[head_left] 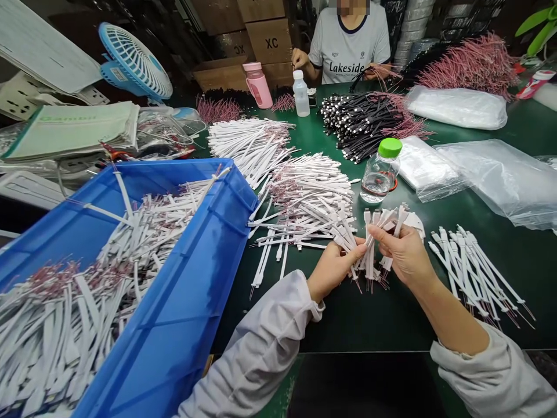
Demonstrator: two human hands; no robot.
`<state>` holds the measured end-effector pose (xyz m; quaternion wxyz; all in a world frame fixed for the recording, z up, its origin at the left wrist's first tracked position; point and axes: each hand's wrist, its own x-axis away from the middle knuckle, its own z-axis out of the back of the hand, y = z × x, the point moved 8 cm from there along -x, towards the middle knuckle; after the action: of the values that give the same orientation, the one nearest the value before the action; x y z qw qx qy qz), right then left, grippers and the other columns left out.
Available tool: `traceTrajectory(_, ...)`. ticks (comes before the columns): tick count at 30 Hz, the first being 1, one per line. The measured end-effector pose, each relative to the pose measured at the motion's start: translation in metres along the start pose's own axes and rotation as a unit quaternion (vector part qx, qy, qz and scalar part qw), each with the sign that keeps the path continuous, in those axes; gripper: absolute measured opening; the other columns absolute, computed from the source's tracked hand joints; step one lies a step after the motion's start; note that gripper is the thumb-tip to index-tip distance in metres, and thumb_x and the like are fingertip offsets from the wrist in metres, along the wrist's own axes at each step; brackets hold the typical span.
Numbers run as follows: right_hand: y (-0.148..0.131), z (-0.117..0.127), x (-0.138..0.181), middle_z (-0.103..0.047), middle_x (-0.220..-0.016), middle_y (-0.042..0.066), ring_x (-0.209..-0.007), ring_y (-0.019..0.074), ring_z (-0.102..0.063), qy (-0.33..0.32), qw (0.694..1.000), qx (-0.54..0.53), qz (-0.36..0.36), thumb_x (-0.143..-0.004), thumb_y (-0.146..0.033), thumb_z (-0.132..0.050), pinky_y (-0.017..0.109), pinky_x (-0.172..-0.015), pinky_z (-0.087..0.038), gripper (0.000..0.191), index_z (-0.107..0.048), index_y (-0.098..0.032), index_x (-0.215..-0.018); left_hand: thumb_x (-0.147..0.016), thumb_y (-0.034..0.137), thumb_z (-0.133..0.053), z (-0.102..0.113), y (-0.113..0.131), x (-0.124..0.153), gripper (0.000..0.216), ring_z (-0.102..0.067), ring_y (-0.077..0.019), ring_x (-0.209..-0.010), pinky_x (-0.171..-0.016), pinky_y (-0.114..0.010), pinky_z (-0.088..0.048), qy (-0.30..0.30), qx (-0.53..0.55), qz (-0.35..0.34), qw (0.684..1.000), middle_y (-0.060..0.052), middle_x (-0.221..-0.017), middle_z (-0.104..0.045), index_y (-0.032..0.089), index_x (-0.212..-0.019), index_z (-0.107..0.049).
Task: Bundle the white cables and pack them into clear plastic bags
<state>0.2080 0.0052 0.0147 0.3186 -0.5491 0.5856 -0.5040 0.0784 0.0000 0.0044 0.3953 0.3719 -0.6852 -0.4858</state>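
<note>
Grip: the left hand [333, 268] pinches several cables between thumb and fingers; the right hand [407, 255] pinches more, its thumb pressed across them near the plugs. Together they hold a bunch of white cables [369, 252] over the near part of the green table [369, 328], between the heap of white cables [308, 188] on the left and the small set of cables [472, 270] on the right.

Risks (judged): cables could slip and fan out, since thumb pressure alone seems to hold many loose strips. Strays could mix into the heap, which lies just beside the left hand. The thin wires could snag on one another. A far swing might knock the green-lidded jar [379, 177].

Orientation: long axis runs roughly near to far, plugs far, reddish wire ends near; left-hand cables lean far-left.
</note>
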Motion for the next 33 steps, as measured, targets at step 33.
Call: traceTrajectory(33,0.013,-0.013,0.005,-0.031,-0.045,-0.011,-0.038,0.0029,-0.023,-0.109,0.985,-0.058,-0.123,-0.065,-0.034,-0.081,0.019,-0.036,-0.020,0.037,-0.048,-0.019,-0.069,-0.076,0.052,-0.065,-0.012,-0.015,0.005,0.045,-0.065,-0.0123,-0.058,-0.037,-0.015,-0.022,-0.129,0.042,0.143,0.980,-0.007,-0.073,-0.069,0.012,-0.096,-0.062)
